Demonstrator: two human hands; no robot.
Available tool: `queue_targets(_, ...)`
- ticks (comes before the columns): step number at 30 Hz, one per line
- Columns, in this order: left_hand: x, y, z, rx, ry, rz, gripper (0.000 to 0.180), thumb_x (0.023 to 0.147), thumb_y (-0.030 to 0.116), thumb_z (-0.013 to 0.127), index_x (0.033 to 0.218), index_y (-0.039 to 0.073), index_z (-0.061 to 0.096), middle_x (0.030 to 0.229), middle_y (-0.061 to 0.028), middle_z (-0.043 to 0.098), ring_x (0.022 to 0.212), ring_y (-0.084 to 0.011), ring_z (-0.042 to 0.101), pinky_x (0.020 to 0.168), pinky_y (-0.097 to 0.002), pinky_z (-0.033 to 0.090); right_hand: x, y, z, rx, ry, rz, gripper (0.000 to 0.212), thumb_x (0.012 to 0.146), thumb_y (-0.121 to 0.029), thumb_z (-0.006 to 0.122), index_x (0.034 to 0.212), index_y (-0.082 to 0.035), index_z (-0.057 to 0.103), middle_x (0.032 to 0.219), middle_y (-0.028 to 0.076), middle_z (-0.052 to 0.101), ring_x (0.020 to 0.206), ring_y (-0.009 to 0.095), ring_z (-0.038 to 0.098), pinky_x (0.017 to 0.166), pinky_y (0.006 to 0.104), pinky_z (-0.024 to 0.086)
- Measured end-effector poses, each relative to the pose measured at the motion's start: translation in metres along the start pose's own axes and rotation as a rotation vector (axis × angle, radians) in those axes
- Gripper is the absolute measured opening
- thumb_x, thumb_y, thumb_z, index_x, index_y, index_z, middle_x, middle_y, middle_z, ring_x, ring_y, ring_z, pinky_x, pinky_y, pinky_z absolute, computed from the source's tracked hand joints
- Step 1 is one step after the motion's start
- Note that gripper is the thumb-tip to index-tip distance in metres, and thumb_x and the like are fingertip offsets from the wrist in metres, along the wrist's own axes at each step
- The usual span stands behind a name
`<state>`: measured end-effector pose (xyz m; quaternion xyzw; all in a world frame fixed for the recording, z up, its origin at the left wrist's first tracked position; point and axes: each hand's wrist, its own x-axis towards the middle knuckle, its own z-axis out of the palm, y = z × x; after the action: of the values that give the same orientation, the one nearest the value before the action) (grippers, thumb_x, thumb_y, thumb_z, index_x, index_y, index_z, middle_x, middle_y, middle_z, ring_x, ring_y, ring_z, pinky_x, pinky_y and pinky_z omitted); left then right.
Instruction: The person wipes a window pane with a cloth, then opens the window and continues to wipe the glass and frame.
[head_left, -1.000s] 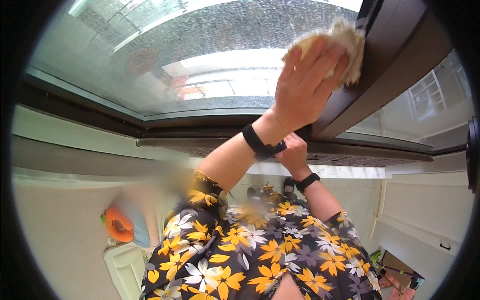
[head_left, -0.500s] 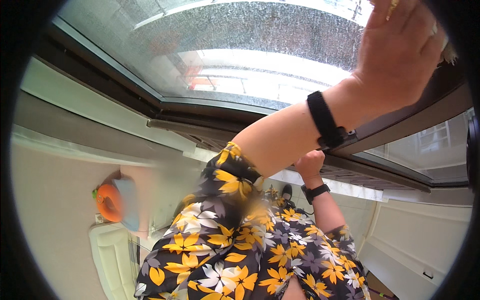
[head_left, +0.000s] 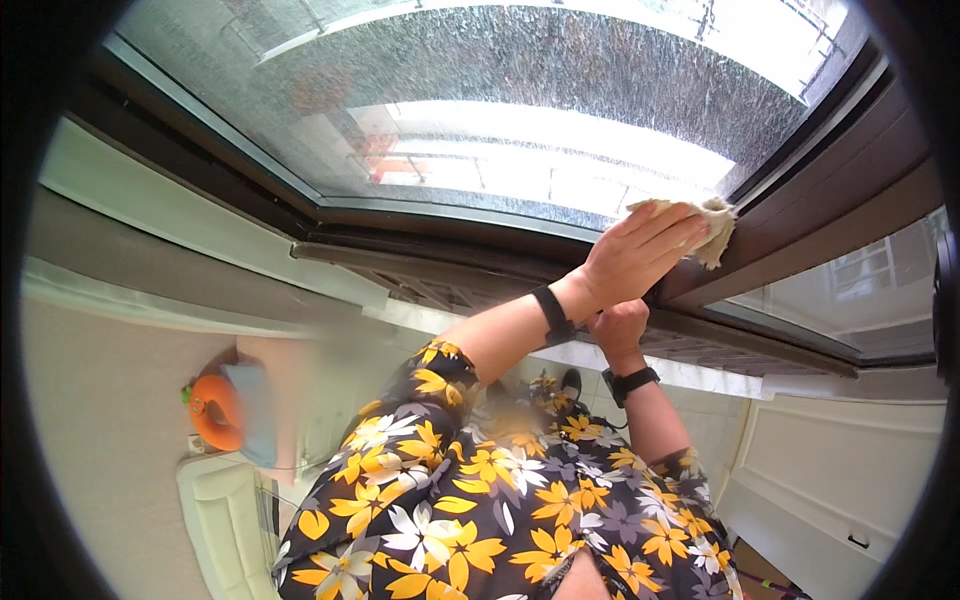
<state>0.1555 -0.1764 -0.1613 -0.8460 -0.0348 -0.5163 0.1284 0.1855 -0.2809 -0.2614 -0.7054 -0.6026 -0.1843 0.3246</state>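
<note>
My left hand (head_left: 640, 255) presses a crumpled beige cloth (head_left: 716, 232) against the lower right corner of the window pane (head_left: 480, 70), where the glass meets the dark brown frame (head_left: 800, 190). Its fingers lie together across the cloth, and a black band circles the wrist. Just below, my right hand (head_left: 621, 324) is closed in a fist at the bottom rail of the window. Whatever it grips there is hidden. The pane looks streaked and speckled, with a bright outdoor scene behind it.
A slatted dark rail (head_left: 440, 285) runs under the window above a pale marble ledge (head_left: 700, 372). A second pane (head_left: 850, 300) lies to the right, over a white cabinet (head_left: 830, 480). At the left are an orange neck pillow (head_left: 217, 412) and a cream padded seat (head_left: 225, 525).
My left hand has come down and to the left from high on the right side of the frame, bringing the cloth to the lower corner. My right hand stays in place.
</note>
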Motion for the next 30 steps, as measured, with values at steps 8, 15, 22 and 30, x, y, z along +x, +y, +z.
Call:
queue_targets(8, 0.100, -0.027, -0.025, -0.126, 0.395, -0.235, 0.042, 0.089, 0.011, 0.055, 0.130, 0.008, 0.064, 0.140, -0.0093, 0.056, 0.138, -0.0297, 0.048, 0.121, -0.0474, 0.021, 0.006, -0.002, -0.005, 0.091, 0.023, 0.003, 0.025, 0.079, -0.028, 0.075, 0.090, -0.006, 0.071, 0.083, 0.014, 0.070, 0.076, 0.034, 0.069, 0.065, 0.0407, 0.054)
queue_targets(15, 0.092, -0.015, -0.016, -0.240, 0.329, -0.239, 0.044, 0.092, 0.016, 0.054, 0.134, 0.008, 0.061, 0.145, -0.0077, 0.053, 0.144, -0.0289, 0.039, 0.122, -0.0477, 0.018, 0.006, -0.005, -0.004, 0.024, 0.155, -0.085, 0.032, 0.079, -0.036, 0.074, 0.096, -0.009, 0.071, 0.085, 0.011, 0.070, 0.076, 0.033, 0.069, 0.068, 0.0408, 0.054)
queue_targets(22, 0.013, -0.005, -0.010, -0.073, 0.140, -0.160, 0.039, 0.094, 0.019, 0.054, 0.131, 0.013, 0.064, 0.148, -0.0014, 0.049, 0.146, -0.0207, 0.035, 0.125, -0.0442, 0.017, -0.009, 0.009, 0.007, -0.104, -0.008, -0.045, 0.017, 0.080, -0.024, 0.072, 0.084, -0.007, 0.070, 0.074, 0.011, 0.067, 0.071, 0.033, 0.067, 0.062, 0.0415, 0.051)
queue_targets(30, 0.055, -0.117, -0.068, -0.067, 0.555, -0.360, 0.048, 0.085, 0.001, 0.055, 0.133, 0.004, 0.059, 0.146, -0.0181, 0.046, 0.138, -0.0359, 0.044, 0.112, -0.0489, 0.037, 0.017, -0.018, -0.007, 0.011, 0.015, -0.016, 0.008, 0.081, -0.009, 0.067, 0.085, -0.004, 0.062, 0.072, 0.011, 0.063, 0.065, 0.032, 0.061, 0.059, 0.0409, 0.051)
